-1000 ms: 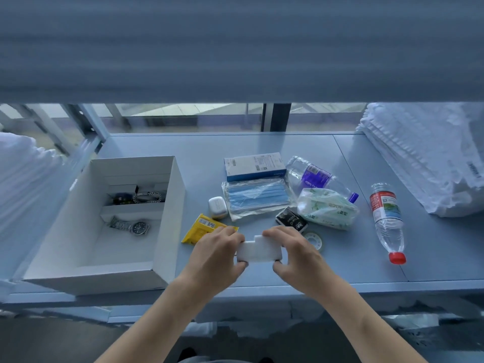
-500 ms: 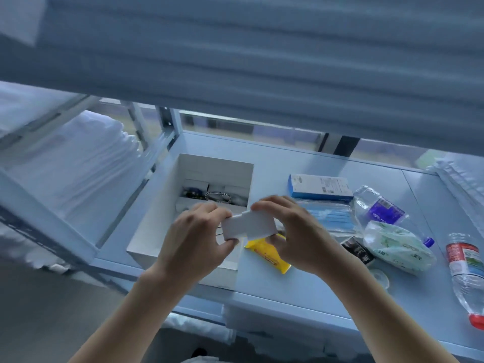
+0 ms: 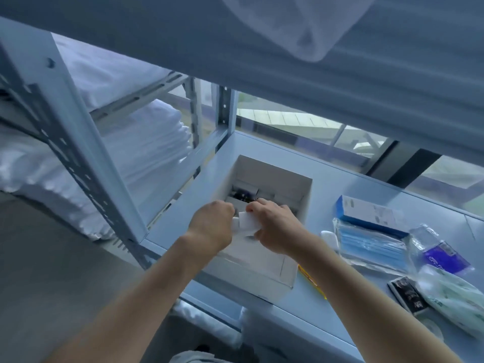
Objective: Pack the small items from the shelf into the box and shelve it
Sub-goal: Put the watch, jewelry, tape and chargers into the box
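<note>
Nearest me, both forearms reach up toward the white box (image 3: 272, 273), which sits on the blue shelf (image 3: 327, 318). My left hand (image 3: 210, 227) and right hand (image 3: 276, 229) meet over the box's open top and hold a small white item (image 3: 247, 224) between them, fingers curled round its two ends; the fingertips themselves are hidden, so I cannot tell how tightly they pinch. Right of the box lie a yellow packet (image 3: 311, 280), a black packet (image 3: 407, 294) and a green tissue pack (image 3: 455, 299). Further right of the box sit a bag of blue masks (image 3: 372, 244), a purple-labelled bottle (image 3: 440, 254) and a blue-and-white carton (image 3: 372, 213). Inside the box's far end are small dark objects, too blurred to name. Left of the box, folded white linen (image 3: 146, 150) fills the neighbouring bay.
</note>
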Action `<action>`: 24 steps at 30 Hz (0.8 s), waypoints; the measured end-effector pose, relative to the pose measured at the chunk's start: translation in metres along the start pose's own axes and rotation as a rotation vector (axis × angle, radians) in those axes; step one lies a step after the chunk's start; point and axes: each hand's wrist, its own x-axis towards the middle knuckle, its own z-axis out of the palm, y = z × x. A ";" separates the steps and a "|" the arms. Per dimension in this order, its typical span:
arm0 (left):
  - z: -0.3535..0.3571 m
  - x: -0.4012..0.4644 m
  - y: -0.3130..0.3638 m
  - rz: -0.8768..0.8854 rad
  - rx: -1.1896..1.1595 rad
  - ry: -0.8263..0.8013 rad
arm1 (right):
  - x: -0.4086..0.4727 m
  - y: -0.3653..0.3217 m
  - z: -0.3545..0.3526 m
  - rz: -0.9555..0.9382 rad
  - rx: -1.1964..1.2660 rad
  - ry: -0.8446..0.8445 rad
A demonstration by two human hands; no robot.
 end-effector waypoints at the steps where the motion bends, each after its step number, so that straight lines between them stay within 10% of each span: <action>1: 0.001 0.006 0.001 0.006 0.022 -0.019 | 0.003 -0.001 0.005 0.034 -0.010 -0.015; 24: 0.029 0.031 0.000 0.030 0.102 -0.273 | 0.011 0.000 0.029 0.201 -0.025 -0.310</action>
